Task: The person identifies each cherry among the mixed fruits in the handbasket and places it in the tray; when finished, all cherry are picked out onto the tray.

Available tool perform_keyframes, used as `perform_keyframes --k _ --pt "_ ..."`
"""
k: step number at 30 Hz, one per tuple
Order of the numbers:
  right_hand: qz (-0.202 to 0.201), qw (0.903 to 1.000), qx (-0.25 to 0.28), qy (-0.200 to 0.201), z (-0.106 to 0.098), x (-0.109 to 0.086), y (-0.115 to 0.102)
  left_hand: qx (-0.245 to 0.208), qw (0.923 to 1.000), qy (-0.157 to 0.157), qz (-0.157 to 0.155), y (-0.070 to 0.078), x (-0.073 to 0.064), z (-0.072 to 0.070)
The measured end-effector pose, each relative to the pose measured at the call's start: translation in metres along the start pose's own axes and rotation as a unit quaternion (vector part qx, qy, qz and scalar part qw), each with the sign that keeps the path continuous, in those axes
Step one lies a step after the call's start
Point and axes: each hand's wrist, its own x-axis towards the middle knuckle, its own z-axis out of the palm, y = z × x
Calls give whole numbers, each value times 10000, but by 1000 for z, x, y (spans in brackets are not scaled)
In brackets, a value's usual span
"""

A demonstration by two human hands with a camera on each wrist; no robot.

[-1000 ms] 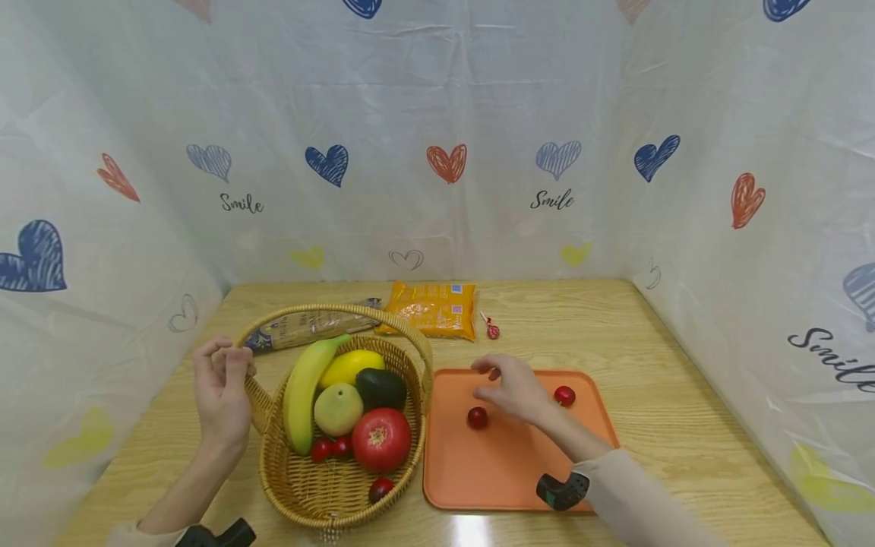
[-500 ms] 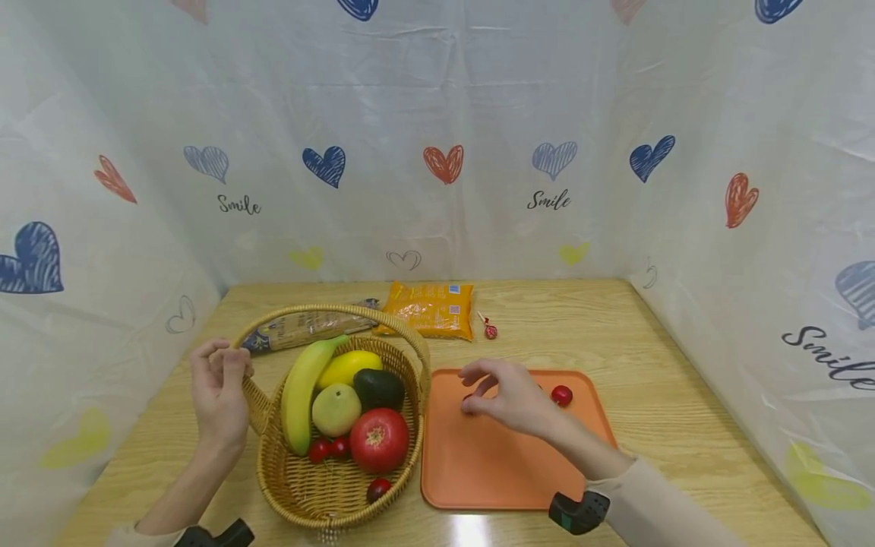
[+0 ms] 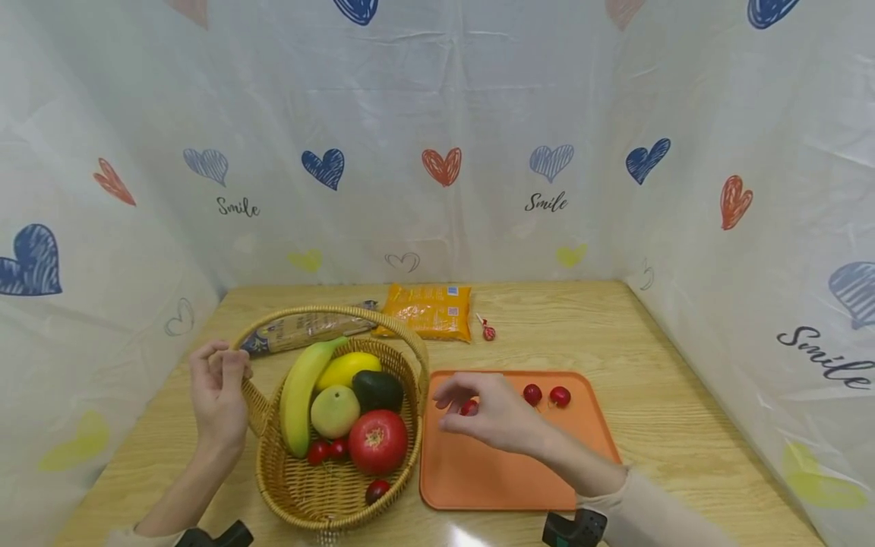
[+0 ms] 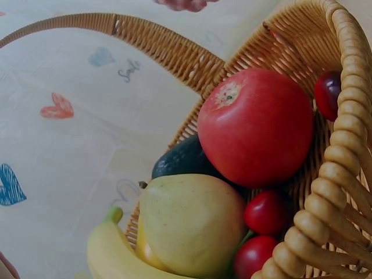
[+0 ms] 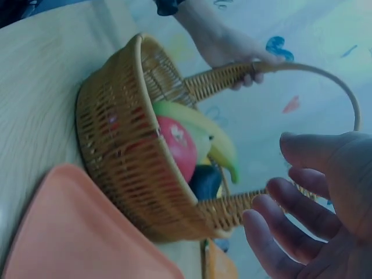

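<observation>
My left hand (image 3: 220, 391) grips the left side of the handle of a wicker basket (image 3: 294, 505). In the basket lie a banana (image 3: 298, 399), a yellow lemon-shaped fruit (image 3: 350, 368), a dark green avocado (image 3: 378, 391), a pale green pear-like fruit (image 3: 335, 412), a large round red fruit (image 4: 258, 128) and several cherries (image 3: 377, 491). My right hand (image 3: 502, 414) hovers over the orange tray (image 3: 492, 479) with bent fingers. A cherry (image 3: 469, 408) shows between its thumb and fingers. In the right wrist view, thumb and fingers (image 5: 293, 212) stand apart with nothing visible between them.
Two more cherries (image 3: 545, 395) lie near the tray's back right. Behind the basket are an orange packet (image 3: 427, 311), a long brown package (image 3: 307, 330) and a lollipop (image 3: 488, 331). A white printed curtain (image 3: 437, 228) encloses the table (image 3: 670, 456) at the back and sides.
My right hand has moved left and slightly down over the tray, uncovering a cherry at the back right. The left hand stays on the basket handle.
</observation>
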Motion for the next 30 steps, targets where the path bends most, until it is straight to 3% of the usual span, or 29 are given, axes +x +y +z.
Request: perform_keyframes --k 9,14,23,30 --pt "-194 9965 426 -693 34 16 -15 32 10000 -21 22 0 0 0" --pt "-386 9950 175 -904 51 28 -25 106 9999 -64 5 0 0 0" --pt "-184 9915 139 -1279 71 55 -28 35 9999 -113 106 1 0 1" --pt "-177 9884 -298 -1475 76 70 -29 12 9999 -107 27 2 0 0"
